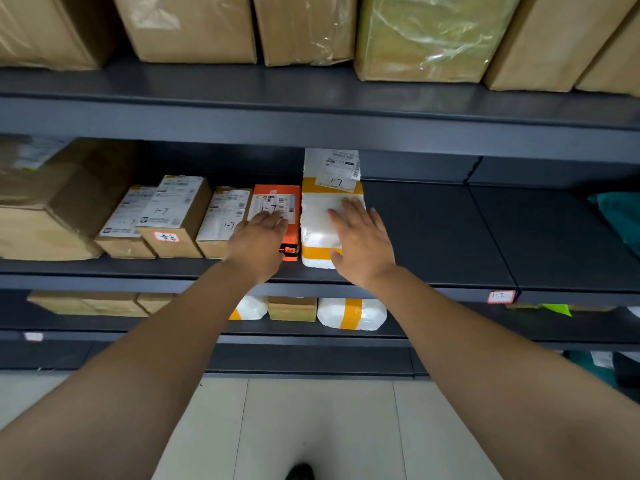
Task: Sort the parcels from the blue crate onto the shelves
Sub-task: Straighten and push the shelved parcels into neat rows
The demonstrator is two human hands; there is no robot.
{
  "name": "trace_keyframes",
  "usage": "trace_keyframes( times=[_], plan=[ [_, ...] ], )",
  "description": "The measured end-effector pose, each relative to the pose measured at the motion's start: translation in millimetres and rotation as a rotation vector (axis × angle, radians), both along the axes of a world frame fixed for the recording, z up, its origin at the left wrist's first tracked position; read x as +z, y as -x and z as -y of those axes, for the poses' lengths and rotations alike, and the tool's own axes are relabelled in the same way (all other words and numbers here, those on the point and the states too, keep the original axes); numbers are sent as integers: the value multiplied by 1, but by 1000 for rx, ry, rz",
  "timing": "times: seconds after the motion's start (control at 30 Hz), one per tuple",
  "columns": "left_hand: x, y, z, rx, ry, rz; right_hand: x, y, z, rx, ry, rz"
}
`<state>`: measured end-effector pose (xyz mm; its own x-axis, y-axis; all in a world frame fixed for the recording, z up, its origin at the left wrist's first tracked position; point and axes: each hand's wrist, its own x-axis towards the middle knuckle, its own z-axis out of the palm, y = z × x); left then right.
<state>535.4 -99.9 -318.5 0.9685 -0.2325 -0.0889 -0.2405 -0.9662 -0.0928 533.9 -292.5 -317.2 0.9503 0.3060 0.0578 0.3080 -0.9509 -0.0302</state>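
**At the middle shelf, both hands flat on two parcels**

Across the whole view runs dark grey metal shelving, with pale floor tiles (311, 427) below it and the tip of a dark shoe (299, 472) at the bottom edge. The middle shelf (433, 237) carries the parcels being sorted, and a small tag marked "1-7" (501, 296) sits on its front lip to the right.

Both bare arms reach forward. The left hand (258, 242) lies palm down with straight fingers on the label of an orange box (292, 237), pressing rather than gripping. The right hand (360, 242) is spread flat on top of a white foam parcel (318, 220) bound with yellow tape. Its thumb rests against the front face, and nothing is clasped. Box and foam parcel stand side by side, touching.

Left of the orange box stand three small labelled cartons (173, 216), marked "1-7" by hand, and then a large brown box (52, 209). Right of the foam parcel the shelf is bare metal as far as a teal bag (620, 216) at the edge.

Big cartons (187, 26) line the top shelf (311, 98), some wrapped in glossy film. On the lower shelf, partly hidden by the arms, lies another taped foam parcel (351, 313).
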Motion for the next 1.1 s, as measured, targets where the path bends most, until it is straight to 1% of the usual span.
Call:
trace_keyframes(
  times=[0.17,0.33,0.5,0.63,0.83,0.93,1.1],
  plan=[
    [18,52,-13,84,-35,15,15,43,-4,66,-14,63],
    [53,114,-30,181,-79,51,48,86,-21,144,-8,3],
    [96,165,-66,335,-53,64,90,120,-59,267,11,-6],
    [134,196,-105,374,-107,121,125,137,-104,355,21,30],
    [183,214,-187,429,-134,227,183,139,-186,488,44,128],
    [206,211,-236,440,-159,291,209,130,-234,488,17,178],
    [246,197,-316,415,-136,389,244,112,-311,460,-61,283]
  ],
)
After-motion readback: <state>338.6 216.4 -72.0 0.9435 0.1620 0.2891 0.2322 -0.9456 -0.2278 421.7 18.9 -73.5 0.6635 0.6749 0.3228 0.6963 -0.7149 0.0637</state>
